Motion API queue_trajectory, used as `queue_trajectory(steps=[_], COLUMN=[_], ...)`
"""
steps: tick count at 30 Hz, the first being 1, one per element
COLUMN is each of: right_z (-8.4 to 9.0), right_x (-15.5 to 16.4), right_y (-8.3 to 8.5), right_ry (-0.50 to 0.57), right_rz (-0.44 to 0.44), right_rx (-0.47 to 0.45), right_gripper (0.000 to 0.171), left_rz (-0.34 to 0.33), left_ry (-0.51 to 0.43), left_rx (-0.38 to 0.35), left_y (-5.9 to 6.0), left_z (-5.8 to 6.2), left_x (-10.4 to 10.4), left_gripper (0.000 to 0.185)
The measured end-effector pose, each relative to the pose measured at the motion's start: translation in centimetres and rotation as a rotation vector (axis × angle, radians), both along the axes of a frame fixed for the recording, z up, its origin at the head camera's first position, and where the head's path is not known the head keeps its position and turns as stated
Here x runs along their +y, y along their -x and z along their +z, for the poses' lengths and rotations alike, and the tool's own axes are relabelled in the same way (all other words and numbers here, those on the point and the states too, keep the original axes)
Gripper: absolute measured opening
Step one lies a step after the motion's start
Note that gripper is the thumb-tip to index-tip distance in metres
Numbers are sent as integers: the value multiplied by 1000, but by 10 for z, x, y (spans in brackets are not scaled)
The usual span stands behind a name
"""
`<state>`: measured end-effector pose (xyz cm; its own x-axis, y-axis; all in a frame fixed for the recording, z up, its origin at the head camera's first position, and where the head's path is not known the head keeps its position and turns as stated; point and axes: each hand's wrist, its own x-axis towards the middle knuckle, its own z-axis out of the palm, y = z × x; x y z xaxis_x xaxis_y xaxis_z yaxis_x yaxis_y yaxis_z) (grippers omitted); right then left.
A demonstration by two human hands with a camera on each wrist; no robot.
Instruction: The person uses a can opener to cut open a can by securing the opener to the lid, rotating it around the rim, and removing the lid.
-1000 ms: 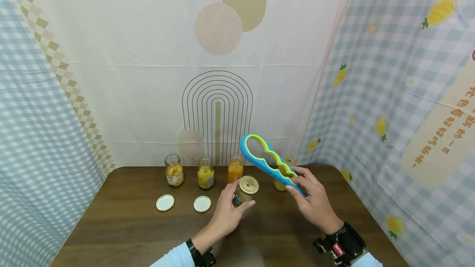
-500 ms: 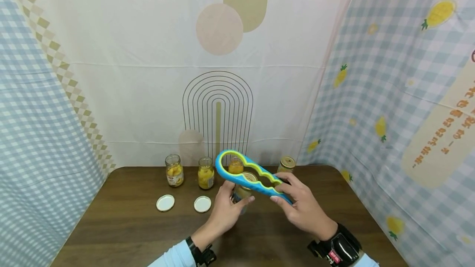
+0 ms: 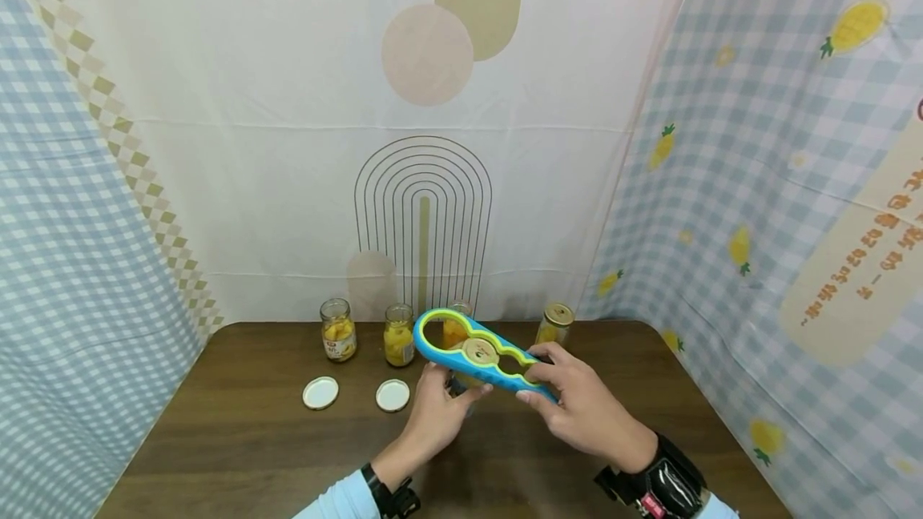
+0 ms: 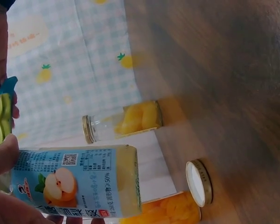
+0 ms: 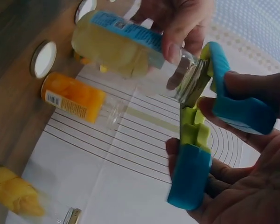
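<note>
1. Left hand (image 3: 433,415): fingers curled round the glass of the pear jar (image 4: 79,179), clamped on it; jar upright near the table's middle, gold lid (image 3: 479,351) on.
2. Right hand (image 3: 584,415): fingers and thumb clamped on the narrow end of the blue-and-green jar opener (image 3: 472,352); opener lies roughly level across the jar top, one of its middle openings sits round the gold lid; right wrist view shows the green inner edge against the jar's neck.
3. Opener count: 1; it has four openings, largest at the far-left end, over nothing.
4. Jars count: 5 in all; 1 held, 4 standing in a row at the back edge; from left: peach jar (image 3: 337,330) open, second yellow-fruit jar (image 3: 399,335) open, orange-fruit jar (image 3: 454,331) partly hidden behind the opener, lid state cannot tell, gold-capped jar (image 3: 554,323) at the far right.
5. Loose white lids count: 2; left lid (image 3: 320,393) and right lid (image 3: 392,395), flat on the table, apart from each other, just left of the left hand.
6. Wooden table (image 3: 238,455) brown; printed cloth backdrop (image 3: 288,142) behind and on both sides.
</note>
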<state>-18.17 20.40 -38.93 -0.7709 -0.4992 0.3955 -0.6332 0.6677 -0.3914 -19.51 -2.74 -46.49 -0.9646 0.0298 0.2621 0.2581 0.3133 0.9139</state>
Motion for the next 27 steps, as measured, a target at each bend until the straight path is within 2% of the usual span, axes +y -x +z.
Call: queue_trajectory(steps=[4,11,17,23,27], right_z=[1,0,0,3,7], right_x=[-1,-1,0,5,10], right_y=[-2,-6,-5,-3,-3], right_ry=[-23,-18,-36,-80,-102], right_rz=[-3,6,12,26,52], right_rx=[-38,-30,-32,-27,-25], right_gripper=[12,10,10,8,7], left_rz=[7,-10,-43,-136,-240], left_ry=[11,15,7,-20,-55], left_rx=[-3,5,-5,-41,-60], left_y=[-1,-2,-2,2,6], left_z=[1,4,2,0,0], left_x=[1,1,-2,-9,-16], left_gripper=[60,63,61,60,57])
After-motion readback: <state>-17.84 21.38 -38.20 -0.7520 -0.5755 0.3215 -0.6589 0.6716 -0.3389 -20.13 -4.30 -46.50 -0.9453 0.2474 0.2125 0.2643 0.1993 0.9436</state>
